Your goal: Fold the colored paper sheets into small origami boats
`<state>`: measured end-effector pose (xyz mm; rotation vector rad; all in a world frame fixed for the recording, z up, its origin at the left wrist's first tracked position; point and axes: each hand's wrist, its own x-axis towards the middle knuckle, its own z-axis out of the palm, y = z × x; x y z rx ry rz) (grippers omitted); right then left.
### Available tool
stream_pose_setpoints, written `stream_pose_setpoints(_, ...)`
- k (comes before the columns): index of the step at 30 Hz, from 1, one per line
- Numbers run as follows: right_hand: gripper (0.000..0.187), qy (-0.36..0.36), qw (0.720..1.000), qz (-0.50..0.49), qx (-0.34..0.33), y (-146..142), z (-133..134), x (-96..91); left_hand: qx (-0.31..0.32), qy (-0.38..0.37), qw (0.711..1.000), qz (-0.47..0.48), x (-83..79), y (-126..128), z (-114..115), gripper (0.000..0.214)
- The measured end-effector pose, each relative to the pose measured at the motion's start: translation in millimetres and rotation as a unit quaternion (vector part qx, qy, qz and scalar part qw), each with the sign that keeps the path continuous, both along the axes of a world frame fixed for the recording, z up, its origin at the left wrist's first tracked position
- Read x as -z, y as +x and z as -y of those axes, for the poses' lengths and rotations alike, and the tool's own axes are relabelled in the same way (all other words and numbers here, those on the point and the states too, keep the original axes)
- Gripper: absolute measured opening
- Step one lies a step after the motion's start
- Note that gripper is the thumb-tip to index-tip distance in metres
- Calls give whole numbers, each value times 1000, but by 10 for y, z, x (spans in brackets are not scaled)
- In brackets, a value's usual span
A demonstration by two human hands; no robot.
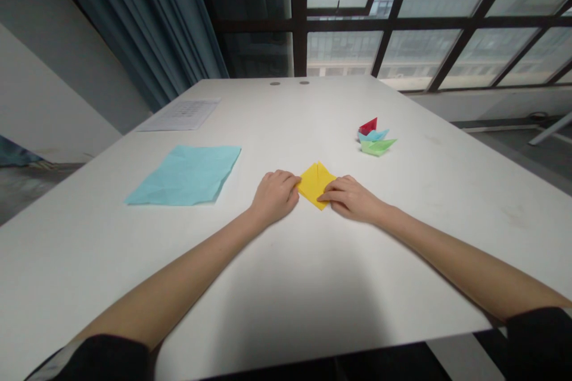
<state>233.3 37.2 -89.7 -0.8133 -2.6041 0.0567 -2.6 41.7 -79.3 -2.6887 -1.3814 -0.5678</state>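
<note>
A yellow sheet of origami paper (316,181), folded into a small diamond with a slit at its top point, lies on the white table between my hands. My left hand (276,193) pinches its left corner, the fingers curled together. At the right side, my right hand (353,197) has its fingers closed over the lower right edge and covers that corner. To the far right sit folded paper boats: a red one (369,126), a blue one (372,136) and a green one (378,147), close against each other.
Light blue paper (187,175) lies flat left of my left hand. Behind it, a printed sheet (181,114) rests near the left edge of the white table (286,274). Two round grommets (274,83) are set at the far edge, with a curtain (147,18) and windows beyond.
</note>
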Motion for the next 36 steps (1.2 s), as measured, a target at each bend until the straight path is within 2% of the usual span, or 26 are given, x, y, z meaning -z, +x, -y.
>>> stream_pose_setpoints(2, 28, 2, 1000, 0, 3, -5, -1, 3, -73, 7, 997, 6, -11, -7, -1, 30)
stream_pose_setpoints(4, 28, 5, 1000, -1, 5, -6, -6, 8, -105, -8, 994, 11, -25, -8, -4, 31)
stream_pose_setpoints(9, 26, 12, 1000, -4, 4, 5, -14, 17, -116, -51, 987, 98, -47, 25, -14, 30)
stream_pose_setpoints(13, 25, 16, 1000, 0, 0, 4, -3, 5, -128, -122, 959, 223, -39, 56, -25, 25)
stream_pose_setpoints(16, 23, 19, 1000, 3, -1, -2, 5, -5, -115, -191, 919, 325, -22, 82, -32, 19)
stream_pose_setpoints(19, 20, 15, 1000, -15, 12, -10, 9, -9, -108, -248, 860, 432, -3, 114, -44, 14)
stream_pose_setpoints(24, 15, 0, 987, -114, 112, -56, 32, -18, -109, -310, 760, 561, 15, 163, -55, 19)
stream_pose_setpoints(26, 20, -2, 972, -166, 169, -88, 45, -26, -106, -317, 727, 600, 13, 174, -49, 23)
stream_pose_setpoints(30, 49, -51, 925, -273, 258, -146, 37, -10, -93, -312, 691, 645, -3, 188, -25, 37)
stream_pose_setpoints(33, 67, -178, 867, -369, 284, -173, -3, 29, -82, -308, 685, 655, -18, 196, -11, 42)
stream_pose_setpoints(36, 73, -343, 781, -466, 235, -195, -35, 37, -73, -307, 686, 655, -32, 198, -3, 42)
